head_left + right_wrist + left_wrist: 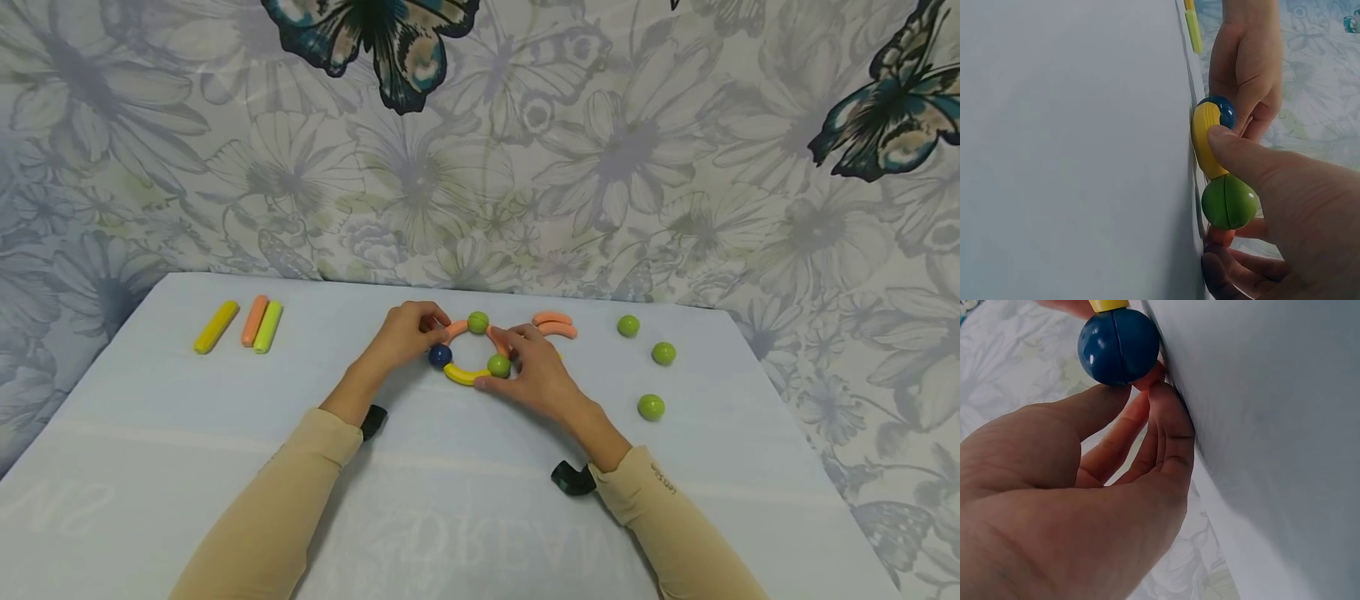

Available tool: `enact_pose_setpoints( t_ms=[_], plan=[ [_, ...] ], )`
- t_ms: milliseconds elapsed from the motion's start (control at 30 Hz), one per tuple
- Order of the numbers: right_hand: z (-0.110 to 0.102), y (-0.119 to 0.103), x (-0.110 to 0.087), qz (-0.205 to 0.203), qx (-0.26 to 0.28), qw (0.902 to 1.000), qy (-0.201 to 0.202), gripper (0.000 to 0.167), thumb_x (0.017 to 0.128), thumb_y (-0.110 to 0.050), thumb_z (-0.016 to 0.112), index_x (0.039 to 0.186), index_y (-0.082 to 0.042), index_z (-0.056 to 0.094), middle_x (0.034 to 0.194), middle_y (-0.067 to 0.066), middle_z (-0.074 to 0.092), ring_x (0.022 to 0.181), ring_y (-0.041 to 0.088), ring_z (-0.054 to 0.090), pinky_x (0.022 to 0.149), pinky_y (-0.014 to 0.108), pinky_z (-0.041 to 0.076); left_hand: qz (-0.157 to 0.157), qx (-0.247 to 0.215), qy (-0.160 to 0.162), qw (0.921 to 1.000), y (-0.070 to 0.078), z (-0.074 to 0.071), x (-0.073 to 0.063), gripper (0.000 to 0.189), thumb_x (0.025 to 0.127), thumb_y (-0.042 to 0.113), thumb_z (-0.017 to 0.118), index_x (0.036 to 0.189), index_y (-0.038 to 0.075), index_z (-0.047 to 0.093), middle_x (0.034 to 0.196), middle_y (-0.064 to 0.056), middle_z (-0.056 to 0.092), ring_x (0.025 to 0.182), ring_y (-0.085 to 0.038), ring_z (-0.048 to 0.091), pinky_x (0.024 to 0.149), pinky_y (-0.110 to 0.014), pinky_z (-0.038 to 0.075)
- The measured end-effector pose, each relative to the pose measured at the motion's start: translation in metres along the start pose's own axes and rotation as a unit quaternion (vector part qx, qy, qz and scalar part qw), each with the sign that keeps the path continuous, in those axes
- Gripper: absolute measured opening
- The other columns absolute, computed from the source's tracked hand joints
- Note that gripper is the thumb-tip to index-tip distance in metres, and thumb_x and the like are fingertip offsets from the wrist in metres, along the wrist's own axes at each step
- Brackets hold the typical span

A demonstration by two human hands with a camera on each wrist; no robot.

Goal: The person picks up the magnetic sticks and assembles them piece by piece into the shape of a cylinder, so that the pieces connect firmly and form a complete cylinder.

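A ring of curved rods and balls lies on the table between both hands. It joins a blue ball (440, 356), a yellow curved rod (462, 377), a green ball (498, 366) at lower right, another green ball (477, 322) at the top, and orange curved rods on either side. My left hand (402, 335) pinches the left orange rod (456, 330) beside the blue ball. Across the lower-right green ball, my right hand (543, 375) holds the ring, thumb on the yellow rod (1204, 140), fingers around the right orange rod (496, 339).
Two spare orange curved rods (557, 330) lie just beyond my right hand, a bit of yellow showing near them. Three loose green balls (651, 407) are at the right. Straight yellow (216, 327), orange (254, 321) and lime (267, 327) rods lie far left. A patterned wall backs the table.
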State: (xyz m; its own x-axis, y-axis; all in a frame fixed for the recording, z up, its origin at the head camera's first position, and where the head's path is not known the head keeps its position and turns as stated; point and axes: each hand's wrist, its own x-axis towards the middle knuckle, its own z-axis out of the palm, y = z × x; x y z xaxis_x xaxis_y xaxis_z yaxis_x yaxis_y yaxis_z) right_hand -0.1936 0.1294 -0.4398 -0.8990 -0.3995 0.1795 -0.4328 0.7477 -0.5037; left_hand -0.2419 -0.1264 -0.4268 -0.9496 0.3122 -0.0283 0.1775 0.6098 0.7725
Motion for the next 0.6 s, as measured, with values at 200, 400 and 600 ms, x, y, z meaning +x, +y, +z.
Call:
enact_pose_setpoints(
  t_ms=[200,400,600],
  plan=[
    [-0.0003,0.0003,0.0000,0.004,0.002,1.0000,-0.006,0.083,0.084,-0.049,0.089,0.151,-0.012,0.058,0.131,0.009,0.060,0.100,0.019,0.060,0.080,0.033,0.051,-0.017,0.001,-0.004,0.9998,0.0017,0.0011,-0.0004,0.023,0.101,0.012,0.072,0.122,0.005,0.072,0.111,-0.016,0.072,0.105,-0.030,0.066,0.086,-0.039,0.053],
    [-0.0009,-0.0004,0.0004,0.005,0.003,0.9999,-0.013,0.084,0.085,-0.048,0.088,0.153,-0.012,0.056,0.134,0.010,0.058,0.103,0.020,0.060,0.082,0.034,0.051,-0.021,-0.001,-0.010,0.9997,0.0016,0.0001,0.0003,0.023,0.101,0.011,0.072,0.123,0.004,0.071,0.110,-0.016,0.071,0.103,-0.029,0.064,0.084,-0.037,0.053],
    [-0.0021,-0.0006,0.0009,0.008,0.004,0.9998,-0.016,0.083,0.086,-0.048,0.088,0.153,-0.013,0.055,0.135,0.009,0.058,0.105,0.021,0.060,0.084,0.036,0.051,-0.013,-0.013,-0.010,0.9998,-0.0001,-0.0009,0.0017,0.026,0.103,0.013,0.069,0.128,0.007,0.071,0.111,-0.016,0.070,0.099,-0.028,0.065,0.079,-0.034,0.053]
  ],
)
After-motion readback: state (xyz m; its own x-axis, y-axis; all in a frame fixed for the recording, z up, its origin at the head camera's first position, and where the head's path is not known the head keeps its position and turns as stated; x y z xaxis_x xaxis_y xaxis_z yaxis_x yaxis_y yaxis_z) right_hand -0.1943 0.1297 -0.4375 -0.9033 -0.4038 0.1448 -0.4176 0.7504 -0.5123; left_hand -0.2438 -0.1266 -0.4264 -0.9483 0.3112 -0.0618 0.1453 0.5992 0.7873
